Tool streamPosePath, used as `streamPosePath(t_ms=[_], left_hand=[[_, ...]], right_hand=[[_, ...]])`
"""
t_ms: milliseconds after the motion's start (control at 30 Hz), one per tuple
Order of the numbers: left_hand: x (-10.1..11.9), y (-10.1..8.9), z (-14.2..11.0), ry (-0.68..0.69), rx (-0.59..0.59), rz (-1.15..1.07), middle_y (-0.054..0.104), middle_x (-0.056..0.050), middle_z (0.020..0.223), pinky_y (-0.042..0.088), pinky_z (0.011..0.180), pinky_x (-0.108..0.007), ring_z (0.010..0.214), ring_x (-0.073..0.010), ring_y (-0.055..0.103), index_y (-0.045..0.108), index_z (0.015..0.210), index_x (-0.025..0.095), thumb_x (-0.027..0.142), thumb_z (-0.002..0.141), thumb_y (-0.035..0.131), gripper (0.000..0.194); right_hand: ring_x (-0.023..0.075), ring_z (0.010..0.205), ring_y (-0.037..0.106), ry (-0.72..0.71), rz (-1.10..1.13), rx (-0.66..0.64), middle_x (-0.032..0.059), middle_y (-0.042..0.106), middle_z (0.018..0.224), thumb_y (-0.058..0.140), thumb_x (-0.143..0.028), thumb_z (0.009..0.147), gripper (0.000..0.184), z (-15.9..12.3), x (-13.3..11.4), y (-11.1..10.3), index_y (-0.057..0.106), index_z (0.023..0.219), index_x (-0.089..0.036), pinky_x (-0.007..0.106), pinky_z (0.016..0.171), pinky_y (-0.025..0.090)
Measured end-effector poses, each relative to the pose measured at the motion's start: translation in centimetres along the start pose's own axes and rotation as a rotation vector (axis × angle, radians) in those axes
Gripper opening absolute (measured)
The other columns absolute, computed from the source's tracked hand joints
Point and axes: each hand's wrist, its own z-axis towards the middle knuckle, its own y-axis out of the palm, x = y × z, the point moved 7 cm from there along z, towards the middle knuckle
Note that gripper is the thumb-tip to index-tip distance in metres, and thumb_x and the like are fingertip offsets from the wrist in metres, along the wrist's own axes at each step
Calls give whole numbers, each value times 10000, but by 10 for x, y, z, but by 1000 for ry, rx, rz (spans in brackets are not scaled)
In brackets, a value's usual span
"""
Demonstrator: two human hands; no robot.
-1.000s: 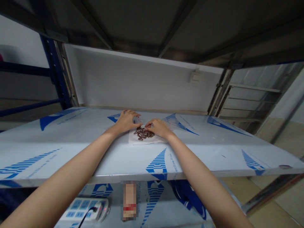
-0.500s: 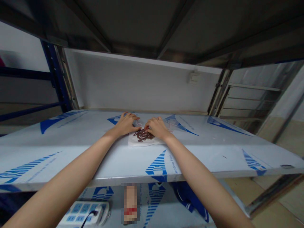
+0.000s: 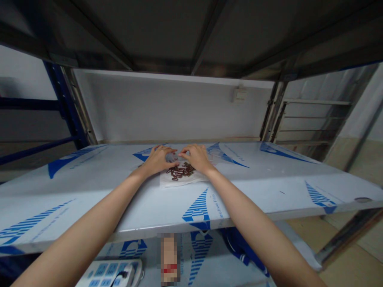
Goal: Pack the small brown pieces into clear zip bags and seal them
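Note:
A heap of small brown elongated pieces (image 3: 180, 171) lies on a thin white sheet (image 3: 170, 184) on the shelf; their exact kind is too small to tell. My left hand (image 3: 158, 158) curls around a small clear plastic bag (image 3: 171, 157), with the bag between thumb and fingers. Just behind the heap, my right hand (image 3: 196, 157) has thumb and forefinger pinched close to the bag. Whatever is between those fingertips is too small to make out.
The film-covered metal shelf (image 3: 257, 191) has another dark shelf (image 3: 167, 36) overhead. Posts stand at both sides, including a blue post (image 3: 64, 103). A wall switch (image 3: 240, 95) is behind. Below are a power strip (image 3: 109, 275) and blue cloth (image 3: 243, 251).
My right hand has lifted from the heap toward the bag, its fingertips now beside it. More of the bag shows in my left hand. The view has shifted slightly.

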Motion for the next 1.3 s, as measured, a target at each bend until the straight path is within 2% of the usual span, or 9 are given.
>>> streamPosePath(t_ms=[67,133,267,333,633,867,1000,1133,1300], left_hand=[[-6,-2,0,-30,34,-9,590,-91,1177,227,1027,-446,1142,-274,463,587,1132,192,491,720,560,510],[-14,-5,1,-71,75,-8,590,-96,1179,231,1029,-444,1145,-280,462,599,1112,184,490,728,553,493],[-31,-8,1,-138,136,-29,607,-98,1151,260,1014,-456,1118,-286,488,612,1075,195,495,734,549,458],[-35,-8,1,-153,143,-35,614,-94,1141,273,1006,-457,1113,-287,492,617,1056,206,497,728,556,442],[-24,-4,0,-110,67,21,605,-79,1161,230,1035,-434,1129,-268,478,629,1026,198,503,745,526,427],[-25,-1,-1,-94,44,29,607,-99,1152,237,1024,-436,1128,-275,479,634,1028,169,499,733,539,452],[-25,3,0,-72,19,18,609,-92,1152,238,1016,-449,1138,-282,472,630,1042,177,505,724,538,466],[-23,4,0,-72,1,11,611,-89,1149,232,1019,-455,1133,-292,474,637,1035,183,504,709,550,465],[-9,2,0,-52,-26,4,619,-98,1128,247,1016,-442,1114,-289,487,633,1054,166,495,689,576,494]], right_hand=[[219,985,533,60,-16,50,51,664,999,389,-364,911,311,0,6,-3,665,922,-221,350,812,288],[219,990,537,90,-27,30,53,663,1003,395,-319,912,282,-1,9,0,653,958,-213,343,805,297],[229,1042,511,-32,-88,-202,57,639,1056,500,-256,858,189,-4,-1,20,665,945,-225,350,833,290],[232,1050,501,-96,-137,-266,56,637,1053,537,-237,832,163,-6,-7,26,671,924,-231,358,848,278],[240,995,506,-161,-260,-247,82,656,991,480,-172,840,198,-7,-11,25,667,906,-184,373,837,258],[240,1008,504,-140,-174,-283,65,655,997,545,-290,813,177,-7,-13,27,669,909,-210,384,851,251],[219,994,509,-120,-170,-307,60,663,956,563,-259,817,141,-7,-12,26,667,889,-198,367,848,247],[220,991,506,-76,-166,-257,72,665,950,556,-249,827,139,-4,-7,20,672,873,-187,365,839,243],[204,953,522,-25,3,-68,25,676,937,530,-358,846,191,2,-3,9,675,872,-238,343,814,245]])
